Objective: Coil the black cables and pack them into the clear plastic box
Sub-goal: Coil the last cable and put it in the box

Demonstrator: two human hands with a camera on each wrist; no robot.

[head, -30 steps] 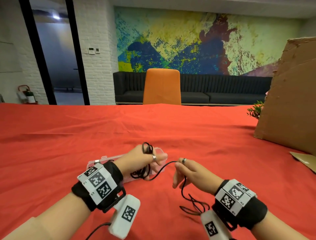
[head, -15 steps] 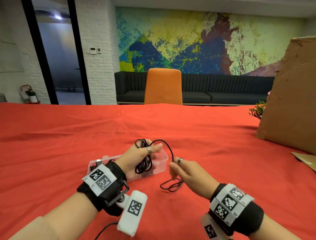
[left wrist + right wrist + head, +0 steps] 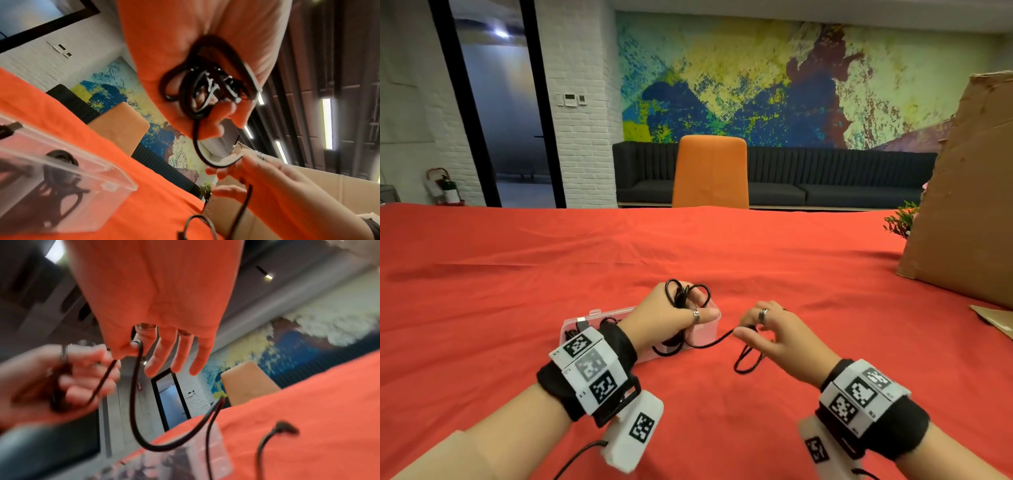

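My left hand grips a coil of black cable just above the clear plastic box; the loops lie across its palm. From the coil the cable runs right to my right hand, where thumb and forefinger pinch it while the other fingers stay straight. Below that hand the loose tail lies on the red cloth and ends in a plug. Another black cable lies coiled inside the box. My left wrist hides part of the box in the head view.
A red cloth covers the table. A tall cardboard box stands at the right edge, with a flat cardboard piece in front of it and a small plant behind. An orange chair stands at the far side.
My right hand carried a loop up to the left hand, then slid back out to the right along the cable. The coil has grown and the loose tail on the cloth is shorter.
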